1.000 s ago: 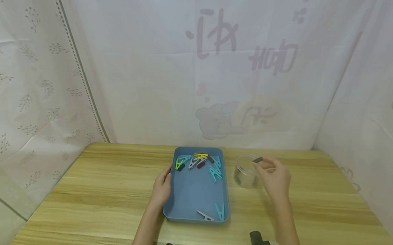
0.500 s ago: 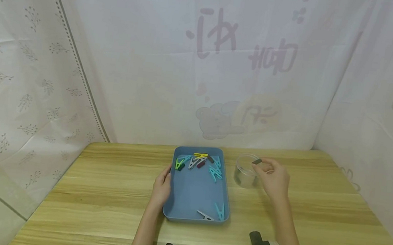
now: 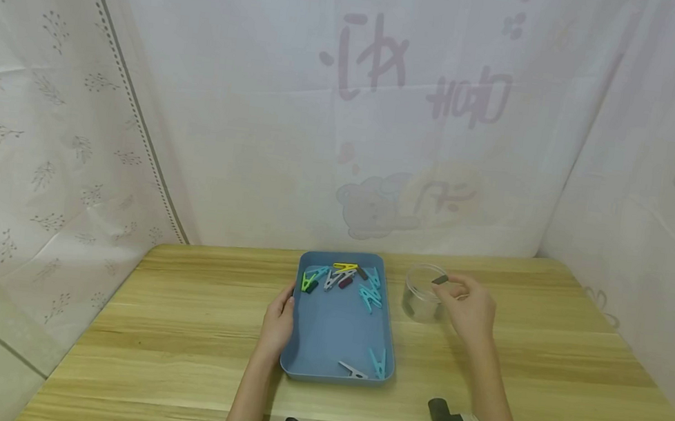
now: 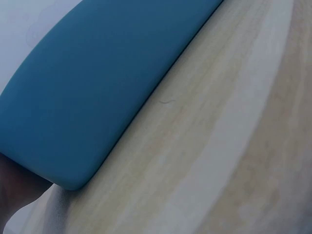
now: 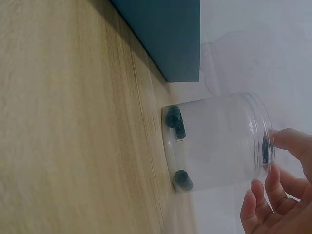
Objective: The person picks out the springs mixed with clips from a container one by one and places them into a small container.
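My left hand (image 3: 278, 325) holds the left side of a blue plastic tray (image 3: 332, 338), its thumb at the rim. Clothespins in light blue, grey, yellow and green lie in the tray, mostly at its far end. Small dark cylinders, including a maroon one (image 3: 345, 283), lie among them. Over the mouth of a clear round jar (image 3: 420, 308), my right hand (image 3: 471, 309) pinches a small dark green cylinder (image 3: 441, 279) between thumb and fingers. Inside the jar, the right wrist view shows similar dark green cylinders (image 5: 183, 179) near the bottom.
The wooden table (image 3: 186, 332) carries tray and jar, with the jar standing just right of the tray. A printed curtain (image 3: 259, 125) hangs behind and along both sides. Black mounts (image 3: 445, 416) are worn at both wrists.
My right hand has shifted slightly left and down, bringing the pinched cylinder lower over the jar's rim. The left hand and the tray stay where they were.
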A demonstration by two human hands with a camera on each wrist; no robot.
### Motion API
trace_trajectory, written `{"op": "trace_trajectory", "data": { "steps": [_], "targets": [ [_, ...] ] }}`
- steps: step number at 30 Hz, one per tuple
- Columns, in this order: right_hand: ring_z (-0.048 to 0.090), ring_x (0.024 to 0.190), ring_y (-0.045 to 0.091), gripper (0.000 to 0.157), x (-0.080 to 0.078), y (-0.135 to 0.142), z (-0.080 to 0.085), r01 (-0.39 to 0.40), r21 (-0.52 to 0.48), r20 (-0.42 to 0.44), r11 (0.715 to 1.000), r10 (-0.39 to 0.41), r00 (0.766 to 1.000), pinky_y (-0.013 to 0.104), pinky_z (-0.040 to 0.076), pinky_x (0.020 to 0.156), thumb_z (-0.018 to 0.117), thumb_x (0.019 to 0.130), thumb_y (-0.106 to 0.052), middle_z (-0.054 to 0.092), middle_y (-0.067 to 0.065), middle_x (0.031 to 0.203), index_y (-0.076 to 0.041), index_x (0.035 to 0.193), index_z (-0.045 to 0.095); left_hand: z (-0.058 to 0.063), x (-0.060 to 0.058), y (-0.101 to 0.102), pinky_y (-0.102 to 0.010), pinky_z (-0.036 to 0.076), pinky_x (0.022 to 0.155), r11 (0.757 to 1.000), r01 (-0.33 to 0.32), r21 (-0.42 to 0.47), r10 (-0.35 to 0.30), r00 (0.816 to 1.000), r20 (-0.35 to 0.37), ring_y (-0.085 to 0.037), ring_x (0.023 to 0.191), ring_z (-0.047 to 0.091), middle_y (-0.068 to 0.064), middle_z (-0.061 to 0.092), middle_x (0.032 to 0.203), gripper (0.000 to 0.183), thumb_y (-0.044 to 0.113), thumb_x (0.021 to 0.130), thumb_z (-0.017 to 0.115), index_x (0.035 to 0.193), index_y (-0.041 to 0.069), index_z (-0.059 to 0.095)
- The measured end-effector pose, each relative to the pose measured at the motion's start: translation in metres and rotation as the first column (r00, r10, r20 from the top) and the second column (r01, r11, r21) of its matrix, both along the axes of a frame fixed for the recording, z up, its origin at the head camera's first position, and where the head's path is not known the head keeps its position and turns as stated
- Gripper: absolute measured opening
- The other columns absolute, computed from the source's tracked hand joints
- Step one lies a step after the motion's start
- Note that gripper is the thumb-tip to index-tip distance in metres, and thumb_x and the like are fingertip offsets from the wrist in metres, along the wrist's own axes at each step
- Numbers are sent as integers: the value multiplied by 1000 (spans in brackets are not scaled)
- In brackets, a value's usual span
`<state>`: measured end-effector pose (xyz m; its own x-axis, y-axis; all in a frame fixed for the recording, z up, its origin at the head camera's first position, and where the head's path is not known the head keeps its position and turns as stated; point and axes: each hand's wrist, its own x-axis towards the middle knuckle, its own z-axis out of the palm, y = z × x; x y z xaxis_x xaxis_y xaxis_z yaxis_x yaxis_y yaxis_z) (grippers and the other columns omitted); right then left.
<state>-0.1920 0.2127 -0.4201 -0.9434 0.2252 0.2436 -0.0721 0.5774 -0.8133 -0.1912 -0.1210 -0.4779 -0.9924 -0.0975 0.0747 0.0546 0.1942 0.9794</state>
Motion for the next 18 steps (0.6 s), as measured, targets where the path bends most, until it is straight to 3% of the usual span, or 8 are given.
{"op": "trace_trajectory", "data": {
  "steps": [7,18],
  "targets": [
    [62,72,16,47,0,0,0,-3,-2,11,1000,3,1000,20,50,59,75,99,-24,72,29,107,7,133,66,0,0,0,-60,23,129,1000,0,2,0,1000,6,-45,158,26,-28,37,165,46,4,114,35,158,-9,38],
    [64,75,21,48,-1,1,-1,-3,6,20,1000,3,1000,21,50,60,74,100,-26,72,28,105,7,134,64,0,0,0,-60,23,129,1000,-1,6,1,1000,3,-45,157,26,-28,37,165,46,4,113,36,158,-10,38]
  ]
}}
